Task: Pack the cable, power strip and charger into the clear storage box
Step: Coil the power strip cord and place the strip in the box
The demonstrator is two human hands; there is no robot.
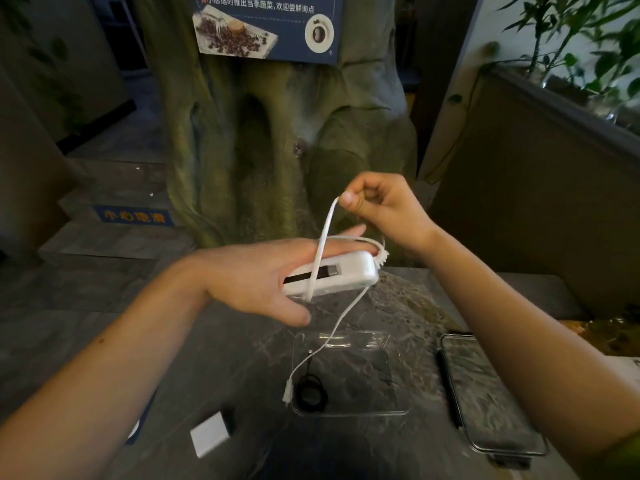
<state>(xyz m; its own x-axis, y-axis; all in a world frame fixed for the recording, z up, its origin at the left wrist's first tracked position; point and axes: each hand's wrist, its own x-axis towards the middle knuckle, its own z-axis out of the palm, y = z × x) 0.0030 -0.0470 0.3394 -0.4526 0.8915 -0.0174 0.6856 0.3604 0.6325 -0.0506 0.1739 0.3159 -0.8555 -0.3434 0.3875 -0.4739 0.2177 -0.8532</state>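
Head: left hand [249, 275] supports power strip [349, 271]; right hand [384, 206] pinches cord [325, 230].

Both hands raised, one flat, one pinching!
The left hand [256, 275] comes in from the left on a bare forearm. Its fingers [343, 233] lie straight along the far side of the power strip [346, 271], and the thumb is splayed out below, clear of it. The right hand [384, 206] sits higher, wrist bent and fingers curled in, with thumb and forefinger pinching the white cord [323, 244].
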